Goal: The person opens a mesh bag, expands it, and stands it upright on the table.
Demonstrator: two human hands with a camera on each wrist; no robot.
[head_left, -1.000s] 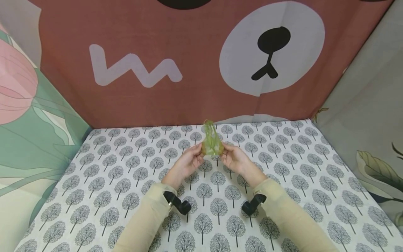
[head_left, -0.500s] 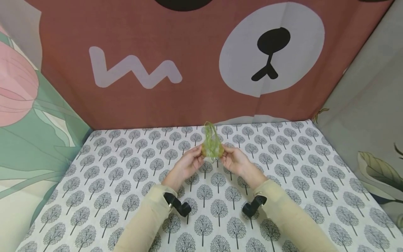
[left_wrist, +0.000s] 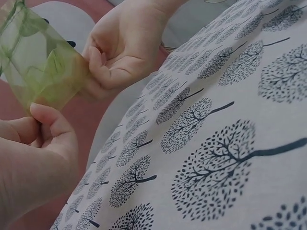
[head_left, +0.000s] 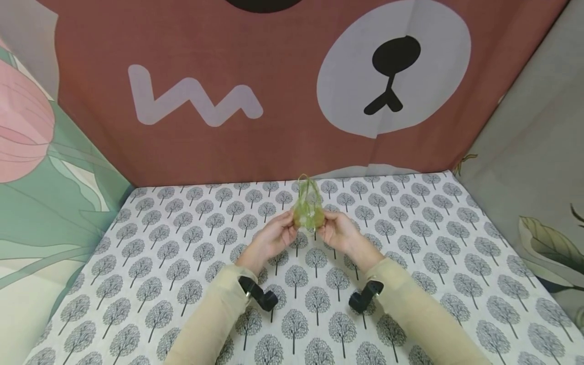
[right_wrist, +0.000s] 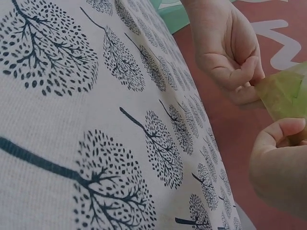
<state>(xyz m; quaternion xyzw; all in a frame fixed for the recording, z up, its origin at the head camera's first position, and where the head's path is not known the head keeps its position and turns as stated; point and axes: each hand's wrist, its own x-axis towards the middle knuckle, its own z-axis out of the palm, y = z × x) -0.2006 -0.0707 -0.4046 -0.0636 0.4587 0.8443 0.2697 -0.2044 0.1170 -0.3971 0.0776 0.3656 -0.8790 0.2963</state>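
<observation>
A translucent green drawstring pouch of thin, see-through material is held up between both hands, with its thin loop pointing away at the top. My left hand pinches its left lower corner between thumb and fingers. On the opposite corner, my right hand pinches it the same way. The left wrist view shows the sheer pouch stretched between the two hands, slightly creased. From the right wrist, only part of the green pouch shows at the right edge, between thumb and fingertips.
Beneath the hands lies a white cloth printed with dark trees, covering the table. A reddish-brown curtain with a bear face hangs behind it. Patterned curtains close off the sides. Black wrist cameras sit on both sleeves.
The pouch has spread a little between the hands, its upper loop looking wider and more see-through. Both hands keep their pinch and have barely moved.
</observation>
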